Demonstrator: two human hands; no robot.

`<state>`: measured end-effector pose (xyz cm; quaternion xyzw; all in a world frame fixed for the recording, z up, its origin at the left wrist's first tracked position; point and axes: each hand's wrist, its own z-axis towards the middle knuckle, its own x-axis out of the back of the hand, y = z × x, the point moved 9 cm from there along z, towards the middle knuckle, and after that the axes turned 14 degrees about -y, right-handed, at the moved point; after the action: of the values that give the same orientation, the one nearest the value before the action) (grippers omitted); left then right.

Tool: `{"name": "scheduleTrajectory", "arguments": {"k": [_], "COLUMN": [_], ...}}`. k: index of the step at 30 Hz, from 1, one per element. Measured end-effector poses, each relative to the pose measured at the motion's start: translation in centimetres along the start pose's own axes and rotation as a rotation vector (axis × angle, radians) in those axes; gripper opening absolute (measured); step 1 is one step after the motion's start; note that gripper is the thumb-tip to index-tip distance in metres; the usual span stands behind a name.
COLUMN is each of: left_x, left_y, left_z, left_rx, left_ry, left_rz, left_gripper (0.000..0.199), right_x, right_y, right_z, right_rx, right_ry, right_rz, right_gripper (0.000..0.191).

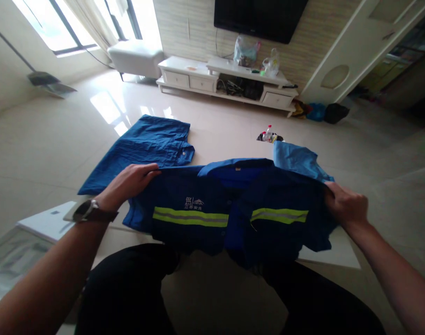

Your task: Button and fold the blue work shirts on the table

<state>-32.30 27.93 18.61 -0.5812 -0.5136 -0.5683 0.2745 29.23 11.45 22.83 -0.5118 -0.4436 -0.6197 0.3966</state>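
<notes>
A dark blue work jacket [191,193] with yellow-green reflective stripes and a white chest logo is stretched out between my hands, above my knees. My left hand [137,179], with a watch at the wrist, is closed on one shoulder of the jacket. The other shoulder is gripped by my right hand [347,202], its fingers wrapped round the cloth. The collar faces away from me and the front hangs partly open. Beyond my left hand lies a flat blue garment [139,142]. A lighter blue cloth [296,158] shows behind the jacket, near my right hand.
Bottles with red caps [267,134] stand past the jacket. Against the far wall is a white TV cabinet [202,83] holding plastic bags, below a black television [259,16]. A grey-white bench [137,58] is by the window. At the lower left stands a white box [47,221].
</notes>
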Motion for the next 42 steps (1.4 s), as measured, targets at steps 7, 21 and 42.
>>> {"name": "scheduleTrajectory", "arguments": {"k": [7,21,42], "left_x": [12.5,-4.5,-34.7], "left_y": [3.2,14.9,20.3], "left_z": [8.6,3.9,-13.9], "left_rx": [0.026,-0.109,0.599], "left_ry": [0.238,-0.007,-0.311], "left_rz": [0.054,-0.342,-1.873], "left_gripper": [0.041,0.031,0.017], "right_x": [9.9,-3.7,-21.6], "right_y": [-3.1,-13.4,-13.8], "right_z": [14.3,3.5,-12.3], "right_rx": [0.034,0.173,-0.197], "right_ry": [0.066,-0.315,-0.562], "right_rz": [-0.034,0.178,0.899], "right_gripper": [0.038,0.021,0.023]}}
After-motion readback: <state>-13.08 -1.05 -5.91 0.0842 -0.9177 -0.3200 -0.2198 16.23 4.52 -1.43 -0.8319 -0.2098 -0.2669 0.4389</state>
